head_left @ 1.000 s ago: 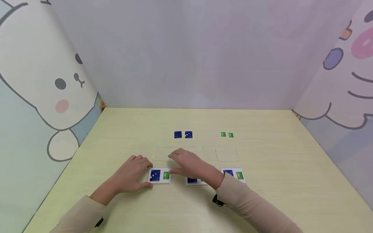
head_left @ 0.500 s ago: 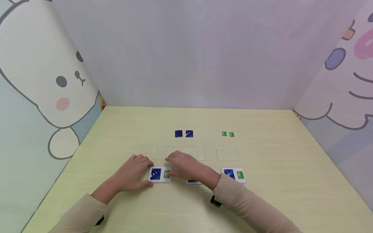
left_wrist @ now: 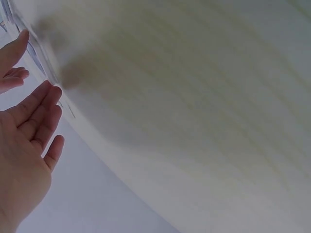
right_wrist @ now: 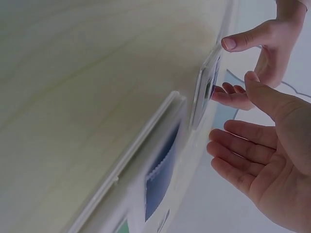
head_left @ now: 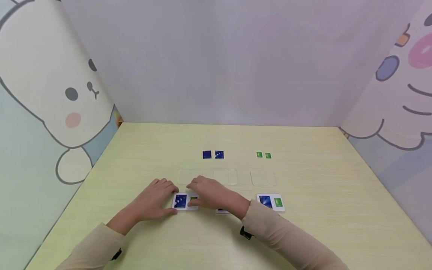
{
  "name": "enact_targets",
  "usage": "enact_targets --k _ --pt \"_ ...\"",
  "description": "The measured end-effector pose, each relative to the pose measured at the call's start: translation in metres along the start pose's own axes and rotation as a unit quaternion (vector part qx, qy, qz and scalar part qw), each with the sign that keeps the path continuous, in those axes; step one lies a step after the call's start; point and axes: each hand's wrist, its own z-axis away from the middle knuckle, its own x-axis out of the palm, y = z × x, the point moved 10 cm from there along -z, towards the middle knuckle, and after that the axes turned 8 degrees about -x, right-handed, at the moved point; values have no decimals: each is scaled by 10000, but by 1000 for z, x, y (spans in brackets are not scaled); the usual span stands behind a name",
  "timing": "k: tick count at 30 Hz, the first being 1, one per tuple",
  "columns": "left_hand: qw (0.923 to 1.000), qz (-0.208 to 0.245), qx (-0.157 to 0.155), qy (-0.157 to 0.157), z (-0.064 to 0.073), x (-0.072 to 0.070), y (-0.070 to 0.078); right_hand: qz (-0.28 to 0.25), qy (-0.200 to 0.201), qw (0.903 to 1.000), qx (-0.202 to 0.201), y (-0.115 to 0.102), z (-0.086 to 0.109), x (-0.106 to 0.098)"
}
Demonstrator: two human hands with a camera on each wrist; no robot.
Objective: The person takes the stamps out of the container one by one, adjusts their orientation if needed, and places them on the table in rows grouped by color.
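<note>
A white card bears a blue postage stamp with moon phases and a green stamp partly covered by my right hand. At its left end my left hand holds the card by its opposite edges, thumb on the near corner and fingertips on the far one. Over the card's right part lies my right hand, fingers nearly straight and thumb by the green stamp. Whether that thumb presses the surface cannot be told. In the right wrist view the right hand has nothing in its fingers.
Under my right forearm a second stamp card is mostly hidden. A third card lies to the right. Clear plates and another clear plate lie beyond. Loose blue stamps and green stamps are farther back.
My right hand has moved slightly left, over the left card's green stamp, covering more of it. The left hand stays at the card's left end.
</note>
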Motion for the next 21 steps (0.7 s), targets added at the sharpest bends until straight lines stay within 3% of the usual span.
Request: enact_targets --k 21 --pt "9997 163 -126 -126 -2 3 -3 -212 -214 9994 -144 -9 -12 8"
